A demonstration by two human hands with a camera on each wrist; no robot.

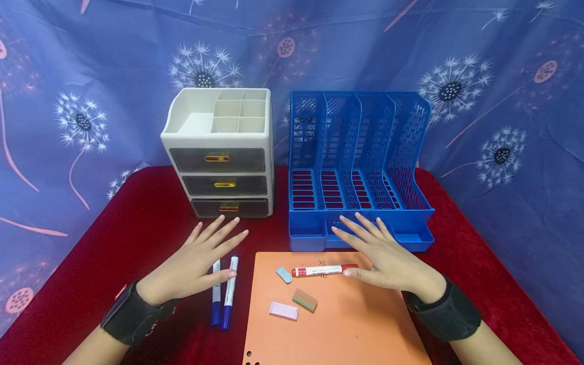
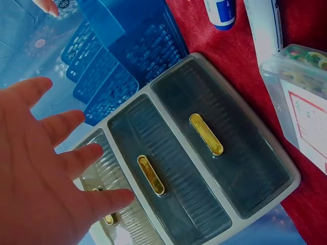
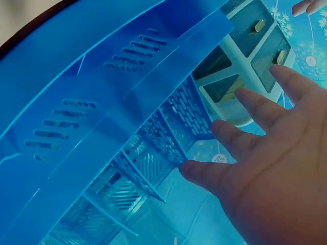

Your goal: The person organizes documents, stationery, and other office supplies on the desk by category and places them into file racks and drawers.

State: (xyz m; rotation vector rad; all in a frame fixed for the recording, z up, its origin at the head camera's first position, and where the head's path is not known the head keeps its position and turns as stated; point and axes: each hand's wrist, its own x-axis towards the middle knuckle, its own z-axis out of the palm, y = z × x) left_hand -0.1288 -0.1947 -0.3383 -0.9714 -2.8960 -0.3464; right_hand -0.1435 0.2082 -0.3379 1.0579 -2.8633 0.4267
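Note:
My left hand is held with fingers spread and straight, palm down, in front of a white desktop drawer unit. Its thumb overlaps two white markers with blue ends in the head view. The right hand is likewise spread and holds nothing, in front of a blue file rack. Close to that thumb a red-capped marker lies on an orange board. Also on the board are a light blue eraser, a brown-and-green eraser and a pink eraser.
A clear box of small colourful pieces shows in the left wrist view, beside the markers. Dark red cloth covers the table. Behind the drawer unit and rack hangs a blue curtain with a dandelion print.

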